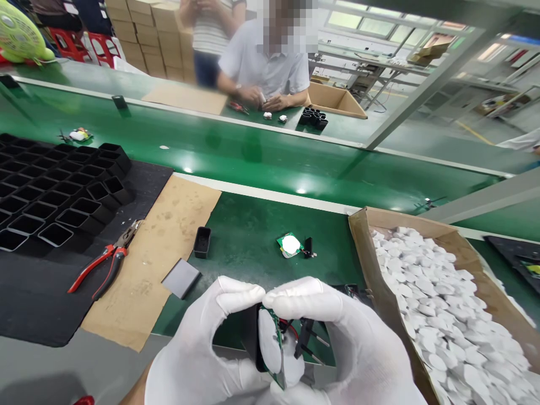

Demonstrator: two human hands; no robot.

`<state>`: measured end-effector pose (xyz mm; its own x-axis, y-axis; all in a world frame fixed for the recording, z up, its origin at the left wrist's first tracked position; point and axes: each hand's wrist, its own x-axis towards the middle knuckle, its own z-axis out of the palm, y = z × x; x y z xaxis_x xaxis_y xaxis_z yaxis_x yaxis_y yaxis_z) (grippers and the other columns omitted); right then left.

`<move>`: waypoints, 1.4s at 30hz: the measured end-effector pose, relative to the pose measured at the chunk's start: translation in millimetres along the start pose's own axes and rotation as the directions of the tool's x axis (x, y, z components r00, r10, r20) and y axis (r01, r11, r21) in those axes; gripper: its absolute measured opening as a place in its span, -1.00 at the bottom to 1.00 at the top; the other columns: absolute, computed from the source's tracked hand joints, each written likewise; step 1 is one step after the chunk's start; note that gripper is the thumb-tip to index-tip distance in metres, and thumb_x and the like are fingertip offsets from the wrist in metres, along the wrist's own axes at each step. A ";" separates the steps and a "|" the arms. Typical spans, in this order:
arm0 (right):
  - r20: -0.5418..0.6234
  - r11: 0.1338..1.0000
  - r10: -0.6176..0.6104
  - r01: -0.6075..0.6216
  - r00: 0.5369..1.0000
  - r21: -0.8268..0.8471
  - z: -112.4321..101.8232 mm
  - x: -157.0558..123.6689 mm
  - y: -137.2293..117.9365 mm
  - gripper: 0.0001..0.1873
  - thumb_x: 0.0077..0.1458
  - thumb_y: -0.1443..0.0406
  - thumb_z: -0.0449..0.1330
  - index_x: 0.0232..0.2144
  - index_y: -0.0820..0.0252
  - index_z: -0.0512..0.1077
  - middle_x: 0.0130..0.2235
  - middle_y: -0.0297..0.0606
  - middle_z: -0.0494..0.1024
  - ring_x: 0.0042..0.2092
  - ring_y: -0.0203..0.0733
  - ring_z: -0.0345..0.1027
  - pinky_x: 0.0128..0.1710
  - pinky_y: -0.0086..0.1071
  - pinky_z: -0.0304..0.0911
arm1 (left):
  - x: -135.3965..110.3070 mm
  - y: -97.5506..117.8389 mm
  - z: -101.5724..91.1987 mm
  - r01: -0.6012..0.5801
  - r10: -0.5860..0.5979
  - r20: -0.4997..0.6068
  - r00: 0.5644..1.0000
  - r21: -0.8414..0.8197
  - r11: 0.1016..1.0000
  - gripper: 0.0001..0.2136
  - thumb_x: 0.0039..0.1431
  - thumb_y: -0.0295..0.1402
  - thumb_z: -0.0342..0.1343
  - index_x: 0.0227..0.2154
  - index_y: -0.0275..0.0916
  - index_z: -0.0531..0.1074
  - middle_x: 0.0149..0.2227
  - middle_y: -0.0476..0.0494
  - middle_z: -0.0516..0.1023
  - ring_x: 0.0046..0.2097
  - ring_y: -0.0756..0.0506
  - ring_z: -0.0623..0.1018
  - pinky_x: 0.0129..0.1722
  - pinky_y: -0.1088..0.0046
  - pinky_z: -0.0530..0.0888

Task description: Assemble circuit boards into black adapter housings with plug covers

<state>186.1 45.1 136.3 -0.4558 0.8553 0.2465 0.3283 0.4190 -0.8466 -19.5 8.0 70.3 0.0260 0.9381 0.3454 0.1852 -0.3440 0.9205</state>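
My left hand [202, 343], in a white glove, is closed around a black plastic case [252, 337] at the bottom middle. My right hand [354, 337], gloved too, grips a green circuit board [281, 343] at the mouth of the case. White pads [270, 340] sit on the board's faces. Beside it, wires run to a black plug piece [306, 337] with two metal pins. The fingertips of both hands meet above the parts. Ahead lie another circuit board [290, 245] with a white pad, a small black case [202, 242] and a grey flat piece [181, 278].
A carton [358, 247] of white pads [439, 304] stands on the right. At left, black cases [50, 197] cover a dark mat [37, 304], near red-handled pliers [109, 259] on brown cardboard [156, 236]. Beyond the green conveyor belt [236, 152], a person [265, 62] sits with both hands together.
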 end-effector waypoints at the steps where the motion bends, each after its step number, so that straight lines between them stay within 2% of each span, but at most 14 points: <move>1: 0.007 1.000 -0.005 0.005 1.000 0.017 0.2 1.2 -0.8 0.01 -0.33 0.66 0.44 0.14 -0.22 0.45 0.04 -0.39 0.69 0.00 -0.01 0.71 0.02 -0.35 0.63 | 0.4 -0.4 -0.3 -0.002 0.002 -0.001 1.000 -0.004 1.000 -0.39 0.14 -0.32 0.51 0.21 0.07 0.44 0.07 0.03 0.59 0.05 -0.05 0.68 0.09 0.52 0.61; 7: -0.001 1.000 -0.021 0.021 1.000 0.008 1.7 3.0 -0.6 -0.12 -0.21 0.60 0.46 0.12 -0.19 0.45 0.01 -0.38 0.70 -0.05 -0.04 0.72 -0.02 -0.35 0.65 | 5.5 0.0 -1.9 -0.075 0.075 -0.003 0.997 0.009 0.997 -0.50 0.22 -0.29 0.47 0.18 -0.02 0.45 0.02 -0.05 0.62 0.01 -0.09 0.71 0.02 0.48 0.65; 11: -0.023 0.999 -0.024 0.023 0.999 -0.040 3.2 2.7 0.3 -0.13 -0.21 0.58 0.49 0.12 -0.19 0.47 0.01 -0.33 0.69 -0.04 0.02 0.70 -0.06 -0.24 0.67 | 7.7 0.2 -2.0 -0.093 0.094 -0.020 0.995 0.028 0.995 -0.49 0.23 -0.23 0.48 0.17 -0.08 0.46 0.00 -0.09 0.62 -0.01 -0.11 0.71 0.01 0.44 0.67; 14: -0.027 0.998 -0.027 0.026 0.999 -0.053 4.2 5.3 -1.5 -0.11 -0.24 0.58 0.49 0.11 -0.22 0.47 -0.01 -0.37 0.71 -0.06 0.01 0.70 -0.08 -0.23 0.67 | 9.4 0.2 -3.1 -0.116 0.116 -0.013 0.993 0.040 0.992 -0.51 0.24 -0.23 0.48 0.16 -0.11 0.47 0.00 -0.11 0.62 -0.01 -0.08 0.72 0.00 0.49 0.66; 19: 0.013 0.999 -0.019 0.019 1.000 -0.044 2.4 7.1 -1.2 -0.21 -0.12 0.52 0.47 0.12 -0.20 0.45 -0.02 -0.36 0.71 -0.08 -0.03 0.71 -0.11 -0.25 0.67 | 11.8 1.5 -4.3 -0.116 0.116 -0.005 0.993 0.028 0.993 -0.55 0.27 -0.23 0.46 0.15 -0.12 0.48 -0.01 -0.08 0.63 -0.01 -0.05 0.72 0.02 0.55 0.64; 27: 0.044 0.997 -0.043 0.046 0.998 -0.070 -0.3 5.0 3.3 -0.16 -0.14 0.55 0.45 0.16 -0.17 0.44 0.06 -0.29 0.67 0.00 0.02 0.68 -0.07 -0.20 0.66 | 14.4 1.7 -4.0 -0.157 0.158 -0.010 0.987 0.050 0.986 -0.53 0.27 -0.17 0.46 0.14 -0.12 0.46 -0.02 -0.08 0.63 -0.05 -0.03 0.71 -0.02 0.55 0.64; 31: 0.055 0.997 -0.050 0.053 0.997 -0.054 3.4 11.2 -1.6 -0.21 -0.09 0.55 0.40 0.15 -0.14 0.41 -0.01 -0.35 0.67 -0.05 -0.11 0.67 -0.07 -0.30 0.62 | 13.3 -1.3 -4.0 -0.135 0.136 -0.011 0.991 0.044 0.990 -0.51 0.22 -0.14 0.49 0.12 -0.10 0.47 -0.04 -0.10 0.64 -0.09 -0.08 0.71 -0.08 0.45 0.68; 35: 0.078 0.997 -0.044 0.049 0.996 -0.064 3.7 20.7 -3.2 -0.29 -0.02 0.50 0.42 0.14 -0.13 0.43 -0.04 -0.38 0.67 -0.08 -0.18 0.67 -0.08 -0.38 0.59 | 11.1 -5.0 -1.0 -0.057 0.057 0.000 0.998 -0.040 0.998 -0.44 0.17 -0.11 0.52 0.17 -0.04 0.48 -0.05 -0.10 0.64 -0.07 -0.13 0.72 -0.08 0.39 0.69; 38: 0.094 0.996 -0.047 0.054 0.994 -0.070 0.9 27.4 -0.7 -0.15 -0.20 0.46 0.62 0.12 -0.12 0.49 -0.06 -0.38 0.68 -0.08 -0.14 0.67 -0.08 -0.39 0.59 | 8.9 -7.3 4.4 0.024 -0.019 0.026 0.999 -0.189 0.982 -0.39 0.09 -0.16 0.58 0.19 0.06 0.50 -0.12 -0.02 0.64 -0.16 -0.12 0.73 -0.12 0.36 0.71; 40: 0.097 0.997 -0.048 0.053 0.994 -0.050 -0.6 30.0 1.8 -0.01 -0.42 0.43 0.73 0.11 -0.11 0.52 -0.07 -0.41 0.68 -0.09 -0.15 0.67 -0.10 -0.43 0.58 | 6.0 -8.8 9.1 0.076 -0.062 0.058 0.996 -0.279 0.957 -0.36 0.07 -0.26 0.59 0.19 0.10 0.49 -0.20 0.04 0.63 -0.22 -0.11 0.72 -0.14 0.34 0.71; 42: 0.074 0.998 -0.041 0.044 0.996 -0.038 -0.7 29.9 4.4 0.04 -0.51 0.41 0.76 0.09 -0.10 0.53 -0.06 -0.42 0.68 -0.08 -0.15 0.68 -0.09 -0.46 0.58 | 2.2 -10.8 13.8 0.126 -0.105 0.085 0.991 -0.298 0.946 -0.39 0.12 -0.40 0.55 0.19 0.10 0.48 -0.18 0.05 0.64 -0.17 -0.11 0.72 -0.10 0.34 0.70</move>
<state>174.5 72.7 140.3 -0.5285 0.8126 0.2455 0.3392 0.4672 -0.8165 -7.8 14.3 58.7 0.0902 0.9691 0.2297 -0.1139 -0.2191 0.9690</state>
